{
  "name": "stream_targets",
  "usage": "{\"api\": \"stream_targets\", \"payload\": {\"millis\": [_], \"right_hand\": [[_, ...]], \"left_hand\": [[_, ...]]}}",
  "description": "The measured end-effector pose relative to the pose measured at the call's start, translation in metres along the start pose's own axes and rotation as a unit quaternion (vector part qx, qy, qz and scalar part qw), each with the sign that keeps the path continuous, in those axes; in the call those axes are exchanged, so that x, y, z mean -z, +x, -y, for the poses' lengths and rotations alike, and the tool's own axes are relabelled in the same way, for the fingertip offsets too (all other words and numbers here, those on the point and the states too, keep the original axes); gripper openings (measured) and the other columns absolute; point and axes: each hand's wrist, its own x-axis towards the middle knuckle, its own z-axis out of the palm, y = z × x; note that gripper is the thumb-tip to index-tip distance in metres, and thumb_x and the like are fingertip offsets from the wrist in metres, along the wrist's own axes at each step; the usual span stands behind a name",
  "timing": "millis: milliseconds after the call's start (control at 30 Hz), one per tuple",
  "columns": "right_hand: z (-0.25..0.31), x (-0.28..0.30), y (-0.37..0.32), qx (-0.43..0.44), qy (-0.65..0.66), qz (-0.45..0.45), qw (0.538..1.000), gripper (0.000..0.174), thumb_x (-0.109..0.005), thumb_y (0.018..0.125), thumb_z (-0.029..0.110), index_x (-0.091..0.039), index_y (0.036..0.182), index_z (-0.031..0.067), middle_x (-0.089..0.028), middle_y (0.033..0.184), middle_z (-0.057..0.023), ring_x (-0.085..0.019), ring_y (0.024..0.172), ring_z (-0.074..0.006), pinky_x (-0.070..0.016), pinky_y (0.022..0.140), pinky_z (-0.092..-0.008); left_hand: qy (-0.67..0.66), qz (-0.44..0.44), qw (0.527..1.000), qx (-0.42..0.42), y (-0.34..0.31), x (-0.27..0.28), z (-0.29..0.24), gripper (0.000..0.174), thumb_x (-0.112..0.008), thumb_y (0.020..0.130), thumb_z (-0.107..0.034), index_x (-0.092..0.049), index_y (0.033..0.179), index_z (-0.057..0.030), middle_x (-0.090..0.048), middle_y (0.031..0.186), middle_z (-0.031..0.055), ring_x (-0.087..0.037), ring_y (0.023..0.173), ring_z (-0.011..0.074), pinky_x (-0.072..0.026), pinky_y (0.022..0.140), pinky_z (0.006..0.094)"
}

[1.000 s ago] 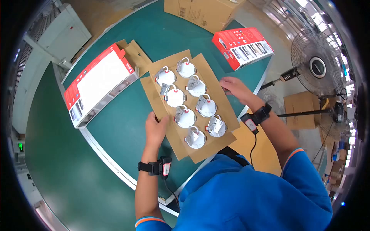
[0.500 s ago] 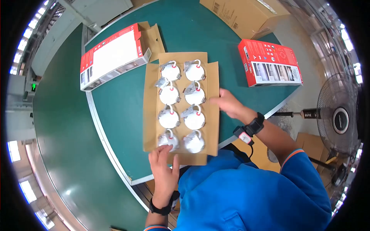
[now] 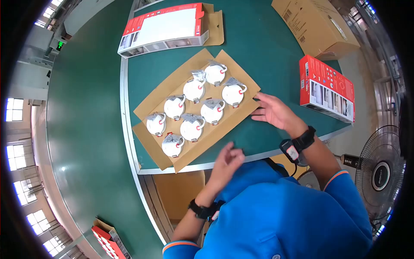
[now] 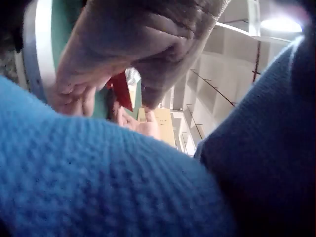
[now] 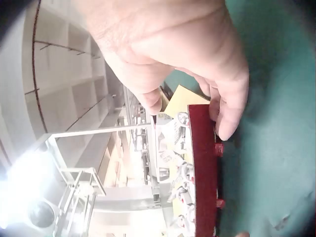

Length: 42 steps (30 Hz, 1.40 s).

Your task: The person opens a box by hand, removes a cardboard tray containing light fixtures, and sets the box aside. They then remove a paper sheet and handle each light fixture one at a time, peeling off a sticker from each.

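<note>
A brown cardboard tray (image 3: 177, 82) lies slantwise on the green table, holding several white round downlights (image 3: 233, 96) in two rows. Each downlight has a curved white cable and a silvery tag. At the tray's right corner, my right hand (image 3: 276, 113) grips the cardboard; in the right wrist view its fingers (image 5: 228, 116) bend over the dark reddish side wall and the thumb lies across the corner flap. My left hand (image 3: 226, 166) is off the tray, close to the blue shirt, fingers loosely curled around nothing. Much of the left wrist view is covered by blue cloth.
An opened red and white box (image 3: 168, 28) lies at the far left of the table, flap out. At the right stands another red box (image 3: 327, 88), with a large carton (image 3: 315, 26) behind it. A fan (image 3: 379, 175) is beyond the table's right edge.
The tray has turned clockwise from upright to slantwise. My left hand has left the tray's near end and drawn back toward the body; my right hand is now at the tray's corner.
</note>
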Motion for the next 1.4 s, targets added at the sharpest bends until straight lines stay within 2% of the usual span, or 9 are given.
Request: {"api": "stream_targets", "payload": {"millis": [100,333,433,633,733,1100,1200,1267,1400], "right_hand": [[-0.019,-0.011,0.017,0.04,-0.046,-0.025,0.998,0.028,-0.051,0.098,0.017,-0.051,0.123,0.0039,-0.06,0.119,-0.0124,-0.062,0.106,-0.0224,-0.0539,0.088,-0.0381],[-0.037,-0.027,-0.029,-0.132,-0.066,0.021,0.989,0.025,-0.044,0.101,0.013,-0.054,0.119,-0.001,-0.068,0.106,-0.0147,-0.069,0.091,-0.0211,-0.0581,0.077,-0.0291],[0.001,-0.056,-0.043,-0.281,-0.394,0.025,0.875,0.027,-0.053,0.099,0.023,-0.064,0.102,-0.0016,-0.071,0.083,-0.0111,-0.07,0.07,-0.0167,-0.0542,0.058,-0.0245],[0.017,-0.129,-0.047,0.2,-0.701,0.001,0.684,0.011,-0.068,0.085,0.011,-0.065,0.088,0.0006,-0.063,0.077,-0.0081,-0.062,0.068,-0.0179,-0.0479,0.059,-0.0294],[0.012,-0.154,-0.018,0.317,-0.713,0.033,0.625,0.025,-0.067,0.082,0.006,-0.062,0.106,0.0023,-0.06,0.097,-0.0137,-0.059,0.087,-0.0297,-0.0479,0.071,-0.0353],[-0.011,-0.158,0.015,0.162,-0.679,0.054,0.714,0.048,-0.07,0.078,0.003,-0.053,0.123,0.002,-0.05,0.121,-0.0153,-0.054,0.106,-0.0347,-0.0481,0.087,-0.0385],[-0.024,-0.141,0.012,0.261,-0.726,0.017,0.636,0.038,-0.074,0.074,0.004,-0.061,0.11,0.0044,-0.055,0.112,-0.0108,-0.056,0.1,-0.0308,-0.0485,0.082,-0.0354],[-0.028,-0.136,0.008,0.295,-0.737,0.019,0.607,0.032,-0.074,0.074,0.005,-0.064,0.104,0.0061,-0.057,0.109,-0.0087,-0.056,0.099,-0.0286,-0.0482,0.08,-0.0346],[-0.033,-0.139,0.016,0.401,-0.746,0.045,0.53,0.025,-0.069,0.076,0.009,-0.068,0.101,0.0102,-0.058,0.116,-0.0047,-0.054,0.103,-0.0243,-0.046,0.08,-0.0335]], "left_hand": [[-0.286,-0.091,0.953,-0.046,0.028,0.013,0.004,0.053,-0.059,0.096,-0.03,-0.042,0.137,-0.0011,-0.054,0.133,0.0126,-0.052,0.124,0.0242,-0.0419,0.098,0.0355],[-0.43,-0.151,0.873,-0.173,0.031,0.01,0.005,0.04,-0.054,0.098,-0.021,-0.045,0.132,-0.001,-0.054,0.132,0.0111,-0.052,0.123,0.0254,-0.0379,0.109,0.0433],[-0.442,-0.175,0.867,-0.15,0.031,0.014,-0.007,0.037,-0.052,0.099,-0.017,-0.045,0.132,-0.0003,-0.054,0.13,0.012,-0.054,0.119,0.0233,-0.0418,0.106,0.0409],[-0.435,-0.179,0.879,-0.077,0.034,0.024,0.003,0.031,-0.051,0.094,-0.003,-0.049,0.125,0.0,-0.058,0.121,0.0096,-0.057,0.111,0.0214,-0.0443,0.099,0.0375],[-0.426,-0.172,0.885,-0.077,0.028,0.03,0.009,0.031,-0.052,0.091,0.001,-0.051,0.122,0.0,-0.059,0.117,0.009,-0.058,0.108,0.0197,-0.045,0.095,0.0346],[-0.366,-0.1,0.924,-0.046,0.019,0.074,-0.015,0.031,-0.056,0.092,-0.003,-0.055,0.123,-0.0028,-0.061,0.116,0.0081,-0.057,0.109,0.0193,-0.0434,0.096,0.0329],[-0.026,-0.147,0.977,-0.151,0.017,0.079,-0.001,0.028,-0.055,0.09,-0.001,-0.056,0.118,-0.0015,-0.061,0.111,0.0111,-0.058,0.105,0.0239,-0.0444,0.092,0.0346],[0.286,-0.17,0.913,-0.235,0.014,0.091,-0.008,0.02,-0.054,0.086,0.005,-0.061,0.105,0.0015,-0.062,0.1,0.0166,-0.058,0.094,0.032,-0.046,0.086,0.0374],[-0.027,-0.179,0.978,-0.107,0.021,0.093,-0.007,0.019,-0.052,0.084,0.008,-0.062,0.098,0.0012,-0.059,0.096,0.0207,-0.056,0.093,0.0376,-0.0458,0.084,0.0402]]}}
